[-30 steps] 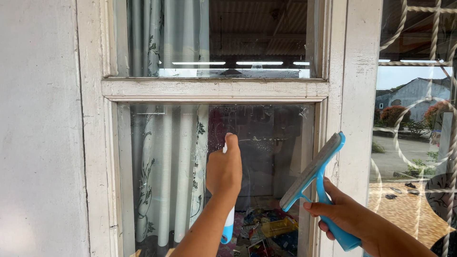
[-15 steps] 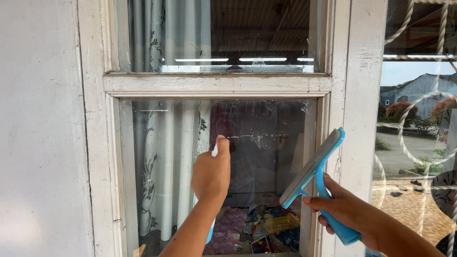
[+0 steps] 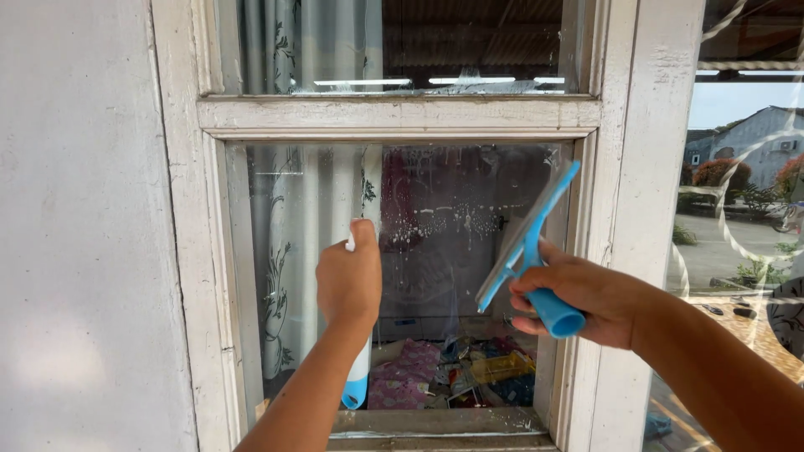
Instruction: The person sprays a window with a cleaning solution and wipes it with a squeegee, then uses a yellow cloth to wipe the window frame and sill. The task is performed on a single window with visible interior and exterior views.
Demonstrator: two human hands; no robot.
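Note:
My left hand (image 3: 349, 280) grips a white spray bottle with a blue base (image 3: 356, 387), held upright with its nozzle close to the lower window pane (image 3: 452, 276). Streaks and droplets of foam (image 3: 435, 224) cling to the glass just right of the nozzle. My right hand (image 3: 578, 295) is closed around the handle of a blue squeegee (image 3: 528, 238). The squeegee's blade is tilted and raised in front of the right side of the same pane, near the frame.
The pane sits in a worn white wooden frame (image 3: 398, 115) set in a white wall (image 3: 84, 251). A patterned curtain (image 3: 289, 251) hangs inside. Colourful clutter (image 3: 456, 377) lies behind the glass. A second window (image 3: 745, 209) at the right reflects a street.
My left hand and the bottle have shifted left and a little down along the pane. My right hand has lifted the squeegee and brought it in over the right side of the glass.

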